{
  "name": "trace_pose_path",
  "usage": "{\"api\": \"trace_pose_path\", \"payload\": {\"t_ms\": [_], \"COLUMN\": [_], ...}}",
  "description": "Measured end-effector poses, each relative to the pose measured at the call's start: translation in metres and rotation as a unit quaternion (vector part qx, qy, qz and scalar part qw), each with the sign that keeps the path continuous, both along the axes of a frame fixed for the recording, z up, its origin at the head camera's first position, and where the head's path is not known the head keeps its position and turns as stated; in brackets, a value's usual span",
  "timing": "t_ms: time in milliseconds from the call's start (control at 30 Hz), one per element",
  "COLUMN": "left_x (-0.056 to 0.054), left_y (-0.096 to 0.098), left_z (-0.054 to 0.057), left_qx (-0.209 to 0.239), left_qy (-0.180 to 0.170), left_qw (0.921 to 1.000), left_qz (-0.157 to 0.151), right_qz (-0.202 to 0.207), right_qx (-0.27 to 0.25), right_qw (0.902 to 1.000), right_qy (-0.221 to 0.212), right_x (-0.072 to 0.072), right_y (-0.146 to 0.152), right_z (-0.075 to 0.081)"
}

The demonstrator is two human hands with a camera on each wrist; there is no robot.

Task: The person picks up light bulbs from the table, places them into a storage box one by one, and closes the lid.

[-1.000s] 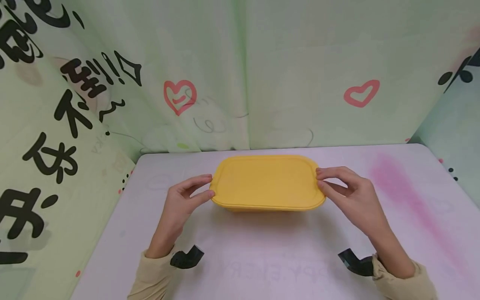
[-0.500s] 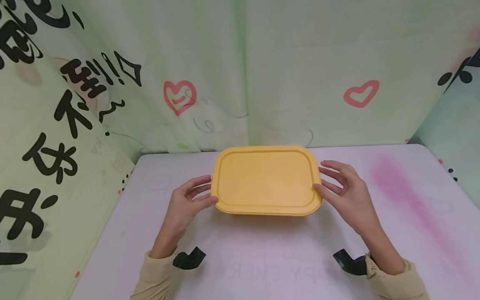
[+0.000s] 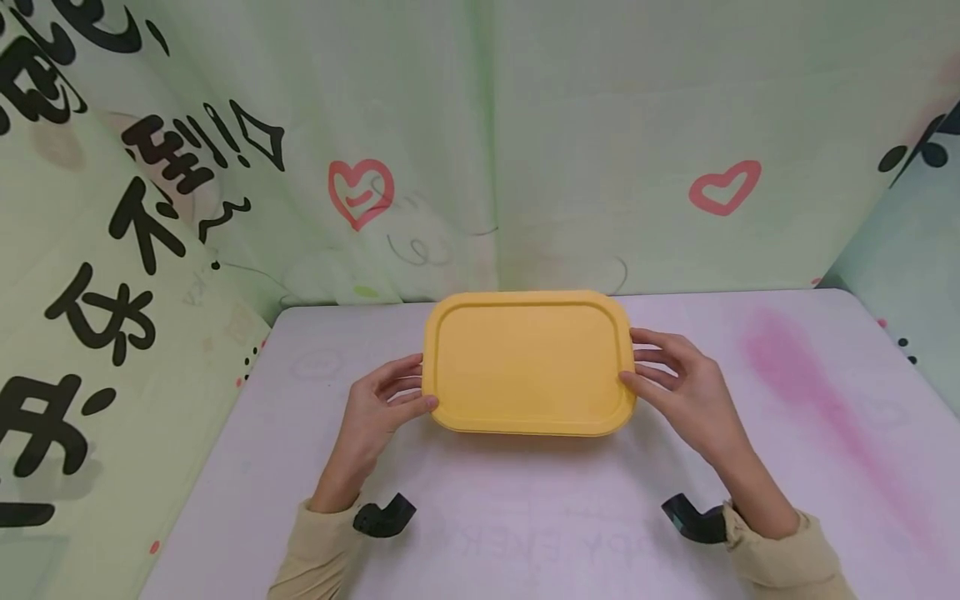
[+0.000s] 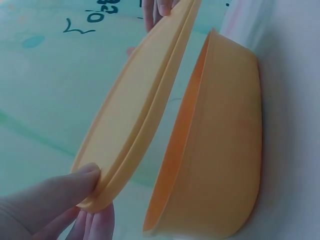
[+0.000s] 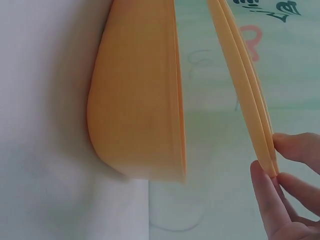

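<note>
A yellow rectangular lid (image 3: 528,362) with rounded corners is held between my two hands in the head view. My left hand (image 3: 375,410) pinches its left end, thumb on top and fingers beneath, as the left wrist view shows. At the opposite end, my right hand (image 3: 686,390) grips the rim between thumb and fingers. Both wrist views show the lid apart from a matching yellow box (image 4: 220,140), raised above its open top. The box (image 5: 137,95) rests upright on the table; from the head, the lid hides it.
A pale lilac-white table (image 3: 525,517) with a pink smear on its right carries the box. Behind it hangs a light green cloth (image 3: 600,125) with hearts and black writing. Black curved pieces (image 3: 384,515) sit at both wrists, by the beige sleeves.
The lid has come up off the box and looks larger and more face-on in the head view. Both hands moved with it, the right one shifting slightly left.
</note>
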State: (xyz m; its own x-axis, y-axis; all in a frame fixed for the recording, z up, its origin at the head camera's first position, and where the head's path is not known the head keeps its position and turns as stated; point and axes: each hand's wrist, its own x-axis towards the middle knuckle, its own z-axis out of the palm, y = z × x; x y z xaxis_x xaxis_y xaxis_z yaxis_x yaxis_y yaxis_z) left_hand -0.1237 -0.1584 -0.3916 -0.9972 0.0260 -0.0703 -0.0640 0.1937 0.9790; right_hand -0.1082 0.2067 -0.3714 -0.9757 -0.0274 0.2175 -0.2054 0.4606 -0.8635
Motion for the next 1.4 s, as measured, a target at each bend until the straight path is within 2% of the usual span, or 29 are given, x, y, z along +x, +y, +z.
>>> {"api": "trace_pose_path", "payload": {"t_ms": [233,567,900,1400], "left_x": [-0.005,-0.015,-0.021,-0.031], "left_y": [0.0,0.003,0.0,0.003], "left_z": [-0.01,-0.022,-0.023,-0.027], "left_qx": [-0.001,0.0,0.003,0.005], "left_qy": [0.007,0.013,0.003,-0.01], "left_qw": [0.9999,0.9997,0.9996,0.9994], "left_qz": [0.012,0.02,0.029,0.033], "right_qz": [0.009,0.003,-0.014,-0.019], "right_qx": [0.0,0.016,0.029,0.052], "right_qw": [1.0,0.9997,0.9986,0.9962], "right_qy": [0.003,-0.019,-0.041,-0.067], "right_x": [-0.011,-0.021,-0.034,-0.044], "right_y": [-0.001,-0.002,-0.009,-0.01], "right_z": [-0.007,-0.014,-0.019,-0.025]}}
